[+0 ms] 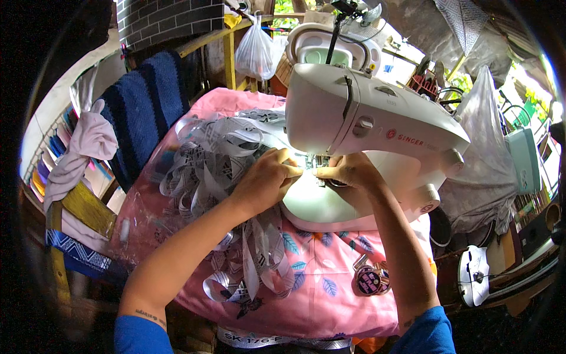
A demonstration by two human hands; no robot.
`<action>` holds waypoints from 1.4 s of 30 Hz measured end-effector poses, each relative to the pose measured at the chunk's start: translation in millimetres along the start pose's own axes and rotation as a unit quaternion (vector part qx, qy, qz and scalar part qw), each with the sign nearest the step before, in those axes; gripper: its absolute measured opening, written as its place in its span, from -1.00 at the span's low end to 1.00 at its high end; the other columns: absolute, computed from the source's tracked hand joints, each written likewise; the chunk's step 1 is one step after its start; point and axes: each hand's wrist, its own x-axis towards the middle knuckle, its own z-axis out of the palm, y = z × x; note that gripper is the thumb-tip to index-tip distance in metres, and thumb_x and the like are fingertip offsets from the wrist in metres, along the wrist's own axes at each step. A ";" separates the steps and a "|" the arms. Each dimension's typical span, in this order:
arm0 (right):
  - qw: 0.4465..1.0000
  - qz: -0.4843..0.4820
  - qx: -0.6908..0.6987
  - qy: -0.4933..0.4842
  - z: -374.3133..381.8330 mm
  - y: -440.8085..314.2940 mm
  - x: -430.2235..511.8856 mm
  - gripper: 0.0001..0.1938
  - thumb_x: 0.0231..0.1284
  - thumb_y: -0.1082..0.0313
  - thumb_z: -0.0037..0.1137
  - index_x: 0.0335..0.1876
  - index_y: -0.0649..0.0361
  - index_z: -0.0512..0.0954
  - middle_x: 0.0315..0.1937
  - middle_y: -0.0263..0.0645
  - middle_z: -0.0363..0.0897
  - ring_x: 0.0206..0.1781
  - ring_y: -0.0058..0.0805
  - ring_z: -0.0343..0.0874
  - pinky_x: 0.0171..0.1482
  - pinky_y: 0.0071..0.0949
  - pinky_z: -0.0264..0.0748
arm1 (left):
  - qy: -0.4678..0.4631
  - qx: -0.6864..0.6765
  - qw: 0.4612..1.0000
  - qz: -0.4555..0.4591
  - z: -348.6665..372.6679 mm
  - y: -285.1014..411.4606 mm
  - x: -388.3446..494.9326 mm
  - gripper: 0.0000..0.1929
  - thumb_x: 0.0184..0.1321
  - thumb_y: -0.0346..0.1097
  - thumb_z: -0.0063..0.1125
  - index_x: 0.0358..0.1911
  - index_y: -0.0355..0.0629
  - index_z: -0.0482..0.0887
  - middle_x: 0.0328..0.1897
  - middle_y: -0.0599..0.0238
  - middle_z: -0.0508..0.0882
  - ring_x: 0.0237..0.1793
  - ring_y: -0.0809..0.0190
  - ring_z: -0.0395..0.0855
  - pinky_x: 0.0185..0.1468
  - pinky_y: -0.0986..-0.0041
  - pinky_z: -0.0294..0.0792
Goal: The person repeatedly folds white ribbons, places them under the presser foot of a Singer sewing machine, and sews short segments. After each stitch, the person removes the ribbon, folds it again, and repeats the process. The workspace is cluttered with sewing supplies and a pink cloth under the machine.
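A white Singer sewing machine (376, 115) stands on a pink, leaf-patterned cloth (318, 305), its lamp lighting the needle area brightly. Left of the presser foot (319, 166), my left hand (267, 179) has thumb and index finger pinched together over the machine bed (309, 203). My right hand (351, 170) reaches in from the other side, thumb and fingertips close against the foot. Glare and the fingers hide whatever is between them. A tangled heap of white printed ribbon (212, 155) lies left of the machine, with loops hanging beneath my left forearm.
Round metal-rimmed pieces (370, 281) with printed faces lie by my right forearm. Clear plastic (146, 212) covers the cloth's left side. Another printed ribbon (265, 340) runs along the near edge. A blue striped towel (146, 110) hangs left; a grey plastic cover (477, 159) drapes at right.
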 end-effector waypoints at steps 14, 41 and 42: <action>0.998 0.048 0.041 0.023 3.0 4.9 -2.4 -0.70 -0.27 0.05 0.29 -0.68 0.15 0.56 -0.67 -0.25 0.55 -0.53 -0.38 0.57 -0.38 -0.36 0.43 | 0.004 0.008 1.000 -0.010 2.1 -0.7 7.0 -0.89 -0.06 -0.41 0.17 -0.43 -0.18 0.71 -0.32 0.17 0.60 -0.18 0.06 0.57 0.00 0.31 0.38; 0.972 0.094 0.211 0.041 20.3 19.3 10.9 -0.75 -0.08 0.37 0.31 -0.23 0.20 0.57 -0.46 -0.39 0.54 -0.48 -0.70 0.46 -0.47 -0.65 0.37 | -0.009 0.035 0.999 -0.001 3.9 -12.6 9.5 -0.80 -0.04 -0.47 0.17 -0.29 -0.16 0.73 -0.23 0.07 0.63 -0.14 0.01 0.59 0.00 0.31 0.42; 0.974 0.087 0.201 0.053 20.7 22.8 11.8 -0.73 -0.12 0.30 0.30 -0.25 0.18 0.59 -0.44 -0.34 0.57 -0.43 -0.62 0.50 -0.40 -0.60 0.40 | -0.010 0.036 0.999 0.001 4.1 -12.0 11.0 -0.80 -0.04 -0.47 0.17 -0.29 -0.16 0.73 -0.23 0.07 0.63 -0.14 0.01 0.59 0.00 0.30 0.42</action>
